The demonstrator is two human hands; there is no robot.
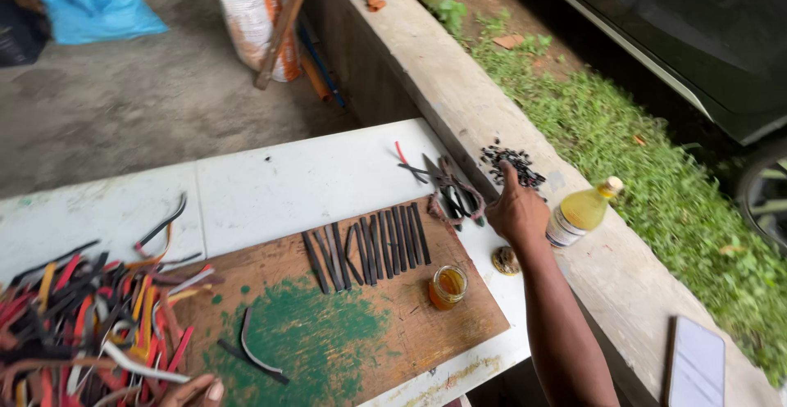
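My right hand (pixel 515 210) reaches out over the far right end of the white table (pixel 270 181), fingers curled and one finger pointing up. It sits just right of a pair of dark scissors (pixel 449 192) and left of a yellow liquid bottle (pixel 584 210) on the concrete ledge (pixel 459 87). Whether it grips anything is hidden. Only the fingertips of my left hand (pixel 195 391) show at the bottom edge, lying flat on the wooden board (pixel 328 325) beside a pile of coloured rubber strips (pixel 82 325). A row of black strips (pixel 369 251) lies on the board.
A small jar of amber liquid (pixel 448 286) stands on the board, its lid (pixel 505 260) beside it. Black bits (pixel 512 163) lie on the ledge, a phone (pixel 695 363) at lower right. Beyond are grass (pixel 656 177), a parked car (pixel 705 30), sacks (pixel 254 13).
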